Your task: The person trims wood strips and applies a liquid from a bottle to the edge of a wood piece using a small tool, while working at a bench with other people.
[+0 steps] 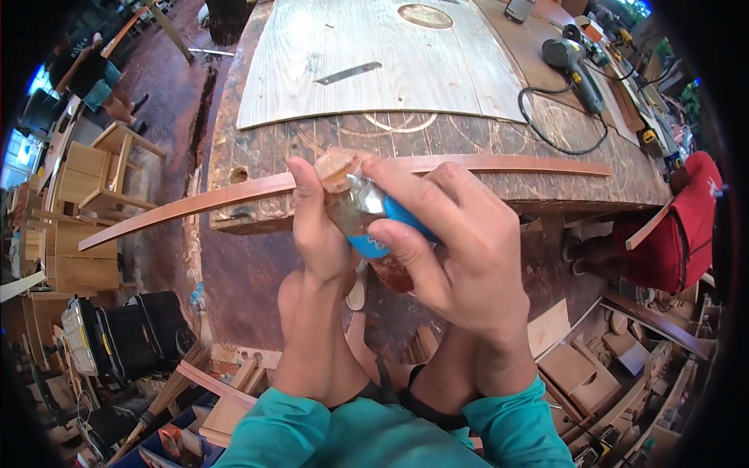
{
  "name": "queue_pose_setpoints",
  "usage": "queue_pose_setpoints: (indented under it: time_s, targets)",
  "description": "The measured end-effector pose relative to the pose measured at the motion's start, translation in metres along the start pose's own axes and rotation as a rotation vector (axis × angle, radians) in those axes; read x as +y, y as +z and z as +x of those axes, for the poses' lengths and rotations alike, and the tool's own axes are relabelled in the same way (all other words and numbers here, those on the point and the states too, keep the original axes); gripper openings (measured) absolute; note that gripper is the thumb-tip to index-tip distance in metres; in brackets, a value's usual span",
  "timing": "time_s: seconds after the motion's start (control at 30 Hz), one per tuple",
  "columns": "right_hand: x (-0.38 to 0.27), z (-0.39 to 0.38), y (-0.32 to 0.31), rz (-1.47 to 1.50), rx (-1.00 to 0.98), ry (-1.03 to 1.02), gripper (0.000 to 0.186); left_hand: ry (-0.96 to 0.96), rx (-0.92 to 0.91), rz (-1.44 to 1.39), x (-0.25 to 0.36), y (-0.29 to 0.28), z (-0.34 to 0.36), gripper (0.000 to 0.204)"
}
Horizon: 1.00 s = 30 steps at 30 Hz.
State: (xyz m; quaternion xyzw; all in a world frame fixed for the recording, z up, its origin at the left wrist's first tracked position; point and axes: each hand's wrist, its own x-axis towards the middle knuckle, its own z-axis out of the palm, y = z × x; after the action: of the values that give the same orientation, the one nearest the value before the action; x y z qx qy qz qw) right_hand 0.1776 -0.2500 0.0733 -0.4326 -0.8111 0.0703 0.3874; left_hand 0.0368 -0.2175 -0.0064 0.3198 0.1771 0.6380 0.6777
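Observation:
Just above the near edge of the workbench I hold a clear plastic bottle (360,214) with a blue label and reddish-brown contents at its lower end. It is tilted, its tan-coloured end up and to the left. My right hand (468,242) wraps round its right side, thumb across the label. My left hand (318,226) presses against the other side with the thumb raised; its fingers are mostly hidden behind the bottle. Behind both hands a long, thin reddish-brown wood strip (203,201) lies along the bench's near side, its left end jutting past the edge.
On the worn workbench (226,168) lies a pale wood panel (312,82) bearing a flat metal strip (348,73). A corded power tool (573,70) rests at the right. Someone in red (690,234) is at the right; another person (97,74) stands far left. Wood offcuts (581,366) crowd the floor.

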Motion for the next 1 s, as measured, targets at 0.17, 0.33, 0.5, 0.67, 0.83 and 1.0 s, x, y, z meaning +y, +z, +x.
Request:
queue_pose_setpoints:
  time_s: [0.17,0.33,0.5,0.67,0.83,1.0]
  targets:
    - [-0.001,-0.002,-0.003,0.1,-0.029,0.062,0.046,0.0,0.037,-0.047,-0.002,0.001,-0.002,0.071]
    - [-0.007,0.0,0.003,-0.004,-0.105,0.156,0.048,0.013,0.117,0.001,-0.001,0.005,-0.003,0.068]
    - [0.005,0.002,0.018,0.106,0.09,0.032,0.047,0.018,0.126,0.013,0.001,0.007,-0.004,0.071]
    - [0.004,0.003,0.018,0.102,0.069,-0.009,0.045,0.03,0.095,-0.069,0.002,0.005,-0.004,0.071]
    - [0.009,0.003,0.026,0.065,0.129,-0.118,0.042,0.063,0.107,-0.053,0.008,0.01,-0.004,0.07]
    - [0.01,0.001,0.029,0.007,0.15,-0.109,0.038,0.107,0.134,0.113,0.008,0.007,-0.005,0.069]
